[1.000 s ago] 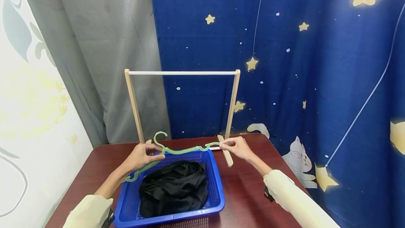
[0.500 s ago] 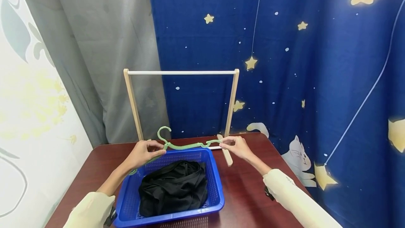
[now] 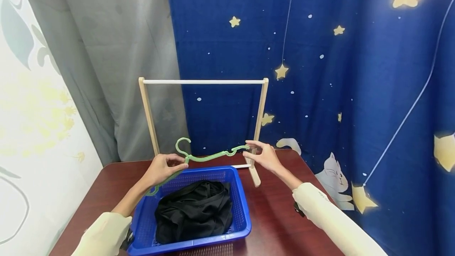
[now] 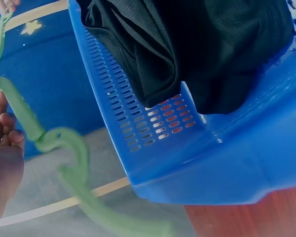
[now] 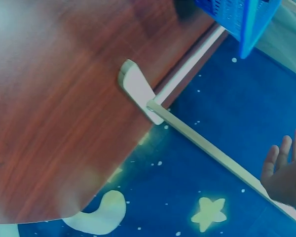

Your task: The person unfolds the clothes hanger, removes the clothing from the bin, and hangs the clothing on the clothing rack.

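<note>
A light green clothes hanger (image 3: pixel 209 157) is held above the back of the blue basket (image 3: pixel 245 212), its hook pointing up. My left hand (image 3: pixel 160 168) pinches it near the middle, just below the hook, with one arm of the hanger slanting down to the left. At its other end is my right hand (image 3: pixel 264 156), thumb and fingers apart around the tip. The right wrist view shows the fingers (image 5: pixel 283 153) of that hand fairly straight. Bunched black cloth (image 3: pixel 193 212) fills much of the basket; its kind cannot be told.
Behind the basket stands a rack with a white top rail (image 3: pixel 206 82), wooden posts (image 3: pixel 261 110) and a wooden foot (image 3: pixel 254 175). It all rests on a dark red-brown table (image 3: pixel 281 208). A blue star-patterned curtain (image 3: pixel 227 50) and grey curtain (image 3: pixel 131 50) hang behind.
The hanger has risen slightly, its right end most. My right hand has moved up and its thumb and fingers have spread from a pinch. The left hand keeps its grip.
</note>
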A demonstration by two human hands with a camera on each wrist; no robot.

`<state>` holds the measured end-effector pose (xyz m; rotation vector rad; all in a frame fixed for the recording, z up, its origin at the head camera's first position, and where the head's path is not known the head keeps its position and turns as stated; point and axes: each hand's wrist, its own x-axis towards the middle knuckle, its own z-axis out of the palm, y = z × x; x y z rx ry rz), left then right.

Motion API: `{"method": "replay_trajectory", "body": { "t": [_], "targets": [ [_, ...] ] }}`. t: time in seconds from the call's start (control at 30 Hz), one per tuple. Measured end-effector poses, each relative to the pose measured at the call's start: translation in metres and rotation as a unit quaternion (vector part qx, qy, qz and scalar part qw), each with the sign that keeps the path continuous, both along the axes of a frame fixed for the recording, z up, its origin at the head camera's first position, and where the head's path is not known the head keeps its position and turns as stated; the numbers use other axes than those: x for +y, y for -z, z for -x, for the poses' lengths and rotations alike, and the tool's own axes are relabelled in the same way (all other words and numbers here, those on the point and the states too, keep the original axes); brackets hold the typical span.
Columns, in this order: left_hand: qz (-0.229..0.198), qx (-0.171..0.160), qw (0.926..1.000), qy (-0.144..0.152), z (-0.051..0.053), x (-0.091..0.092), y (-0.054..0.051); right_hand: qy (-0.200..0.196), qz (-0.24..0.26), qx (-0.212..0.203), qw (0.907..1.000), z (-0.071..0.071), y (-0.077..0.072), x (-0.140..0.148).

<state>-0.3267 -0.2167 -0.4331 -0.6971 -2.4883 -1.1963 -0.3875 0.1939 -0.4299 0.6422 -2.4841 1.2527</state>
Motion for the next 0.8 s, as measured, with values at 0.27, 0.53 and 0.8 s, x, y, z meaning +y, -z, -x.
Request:
{"method": "replay_trajectory", "body": {
  "t": [0.27, 0.53, 0.8],
  "targets": [
    [0.002, 0.005, 1.0, -0.002, 0.0, 0.008, -0.002, -0.05, 0.008, 0.01, 0.9987, -0.002, -0.022, -0.026],
    [-0.004, -0.006, 0.9999, 0.011, 0.0, 0.018, -0.006, -0.117, -0.009, 0.021, 0.9929, -0.004, -0.03, -0.066],
    [-0.007, -0.008, 0.9997, 0.022, 0.0, 0.025, -0.011, -0.163, -0.035, 0.029, 0.9856, -0.008, -0.033, -0.097]
  ]
}}
